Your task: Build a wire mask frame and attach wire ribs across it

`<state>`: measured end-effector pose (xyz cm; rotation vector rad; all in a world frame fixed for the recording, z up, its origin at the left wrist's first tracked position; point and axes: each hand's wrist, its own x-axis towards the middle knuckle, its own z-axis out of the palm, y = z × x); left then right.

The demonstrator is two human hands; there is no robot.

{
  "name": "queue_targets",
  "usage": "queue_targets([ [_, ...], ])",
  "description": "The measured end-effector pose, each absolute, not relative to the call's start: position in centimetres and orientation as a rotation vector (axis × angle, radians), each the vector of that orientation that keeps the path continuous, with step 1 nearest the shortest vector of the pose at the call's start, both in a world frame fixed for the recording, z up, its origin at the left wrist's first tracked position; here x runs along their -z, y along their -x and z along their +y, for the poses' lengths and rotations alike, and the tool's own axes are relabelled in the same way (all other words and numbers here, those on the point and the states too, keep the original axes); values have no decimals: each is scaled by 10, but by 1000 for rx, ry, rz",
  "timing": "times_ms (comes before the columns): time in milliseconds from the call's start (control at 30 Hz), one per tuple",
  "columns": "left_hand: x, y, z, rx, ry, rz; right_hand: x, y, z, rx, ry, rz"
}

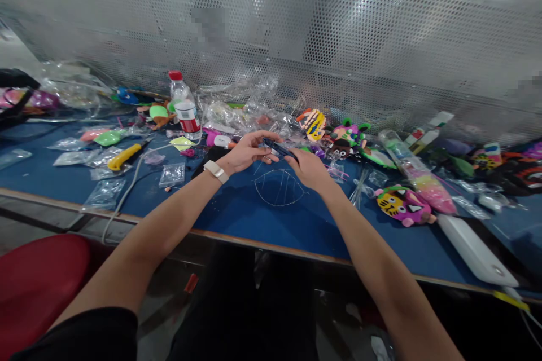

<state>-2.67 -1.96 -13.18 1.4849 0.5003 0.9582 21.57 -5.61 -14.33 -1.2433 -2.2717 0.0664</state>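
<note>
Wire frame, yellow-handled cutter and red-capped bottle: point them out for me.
Wire frame (280, 205): head view, on the lower curve of its outline.
Yellow-handled cutter (124, 157): head view, on the handle.
Red-capped bottle (187, 115): head view, on the label.

Counter (296, 231) blue, brownish edge (275, 241). Back panel (271, 28) silver-grey, dotted all over with holes. Tool (279, 148) dark, bluish-black. Wire frame (277, 205) silvery. Watch (215, 171) off-white, sleeve (93, 333) black. Bottle (184, 104) clear, cap (175, 75) red, label (189, 118) red-and-white. Knife handle (125, 158) yellow. Paper (182, 143) pale yellow. Stool (42, 287) plain red. Right-hand toy (404, 206) magenta, yellow patch, black stripes. Back toy (312, 125) yellow and orange-red, striped. Power bank (474, 251) white.
</note>
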Motion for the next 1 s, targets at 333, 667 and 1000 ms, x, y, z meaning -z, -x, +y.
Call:
queue_targets([
  [333, 131, 26, -12, -1038, -1399, 458, 134, -211, -61, -378, 1195, -2074],
  [667, 135, 18, -17, -1069, -1467, 521, 131, -207, -67, -637, 1156, -2009],
  [1000, 150, 7, -17, -1116, -1638, 585, 136, -206, -66, -914, 1071, -1787],
])
